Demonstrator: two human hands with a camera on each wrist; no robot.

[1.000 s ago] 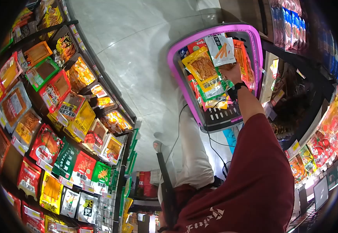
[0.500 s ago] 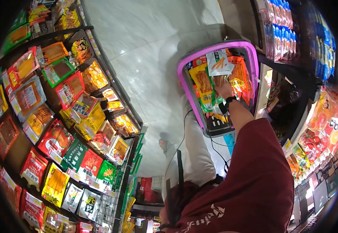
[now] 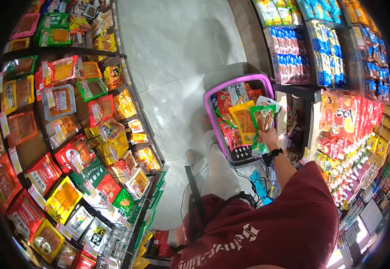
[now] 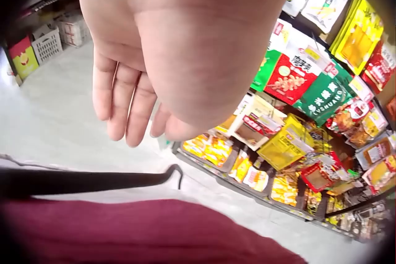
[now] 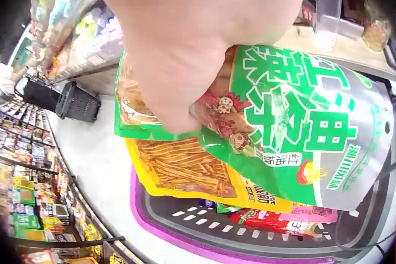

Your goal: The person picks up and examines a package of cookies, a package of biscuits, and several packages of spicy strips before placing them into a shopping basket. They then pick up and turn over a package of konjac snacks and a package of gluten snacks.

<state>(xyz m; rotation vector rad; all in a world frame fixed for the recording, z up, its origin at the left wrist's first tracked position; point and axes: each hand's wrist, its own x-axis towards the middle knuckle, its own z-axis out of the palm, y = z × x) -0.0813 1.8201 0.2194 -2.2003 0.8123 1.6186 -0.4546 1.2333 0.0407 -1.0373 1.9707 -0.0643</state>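
Note:
In the head view my right hand [image 3: 269,139] grips a green snack packet [image 3: 265,115] with a clear window over its brown contents. The right wrist view shows the thumb pressed into the front of this packet, whose lower part is silver. Just beneath lies a yellow snack packet [image 5: 185,165] of brown strips, overlapped by the green one. Both are over the purple-rimmed shopping basket [image 3: 209,101], which holds several more packets. My left hand [image 4: 167,47] hangs beside the body with fingers loosely extended and nothing in them.
Shelves of packaged snacks [image 3: 62,199] line the left side, with a wire rack [image 3: 127,233] at their near end. More stocked shelves [image 3: 293,67] stand at the right. Grey tiled floor [image 3: 172,58] runs between them. Black cables [image 3: 248,177] hang near the basket.
My right hand has come up from among the packets in the basket, now holding the green packet toward me. The head view has shifted, showing more shelves at the right. My left arm stays low.

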